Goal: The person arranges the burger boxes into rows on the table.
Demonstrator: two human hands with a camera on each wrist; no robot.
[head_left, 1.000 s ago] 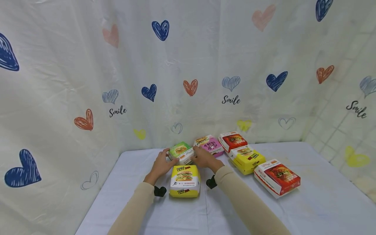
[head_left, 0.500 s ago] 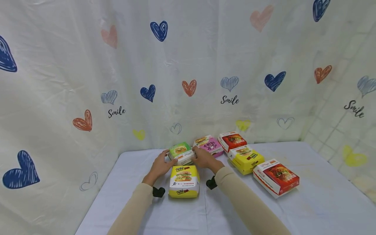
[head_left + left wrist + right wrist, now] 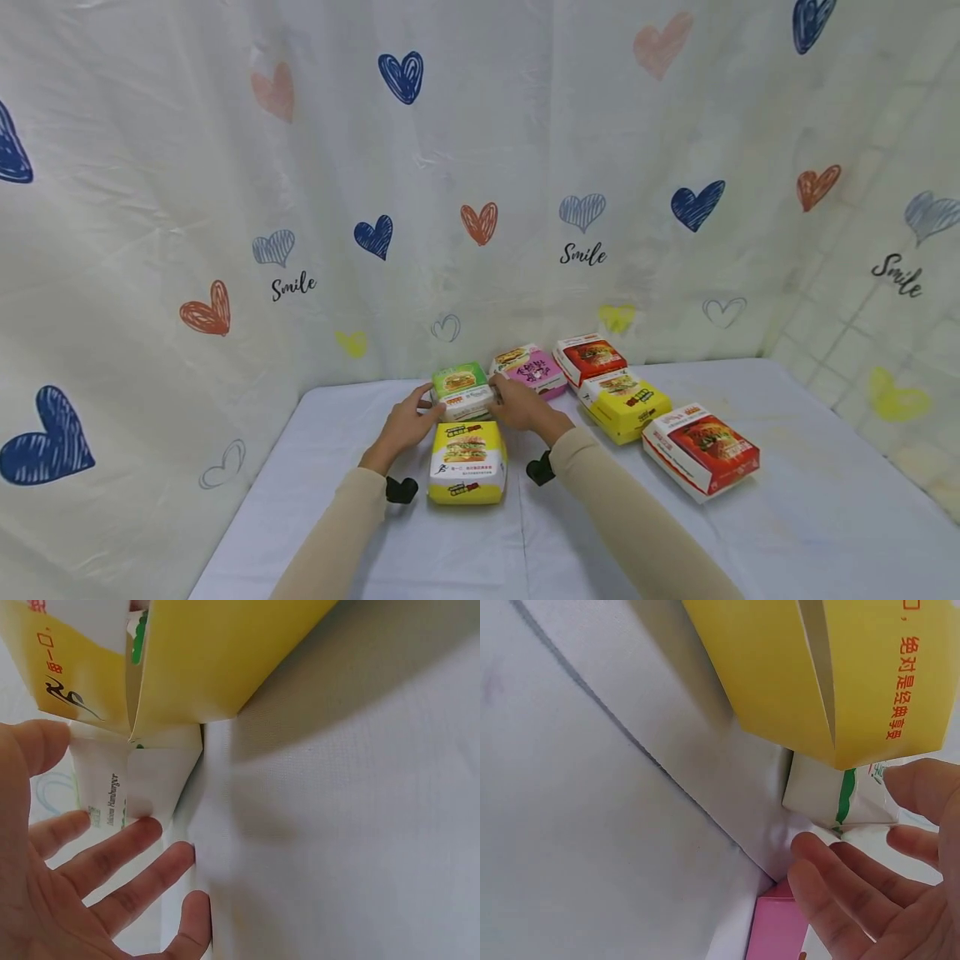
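Note:
A green-and-white hamburger box (image 3: 460,380) stands toward the table's back, with one hand at each side. My left hand (image 3: 405,428) lies along its left side; the left wrist view shows the fingers (image 3: 112,859) spread and fairly straight, fingertips right at the white wall. My right hand (image 3: 520,406) is at the right side, with its thumb (image 3: 922,787) near the box's corner and the fingers loosely extended. A yellow-and-white hamburger box (image 3: 467,464) sits directly in front of the green one, between the forearms, and fills the top of both wrist views.
Behind my right hand is a pink hamburger box (image 3: 531,371). To its right, a red-and-white box (image 3: 592,358), another yellow box (image 3: 624,406) and a second red-and-white box (image 3: 702,450) form a slanting row. A heart-printed curtain (image 3: 510,167) hangs behind the white-covered table (image 3: 600,533).
The green-and-white box has turned slightly and sits squarer behind the yellow one. My left thumb has shifted back to its front left corner. The right hand has barely moved.

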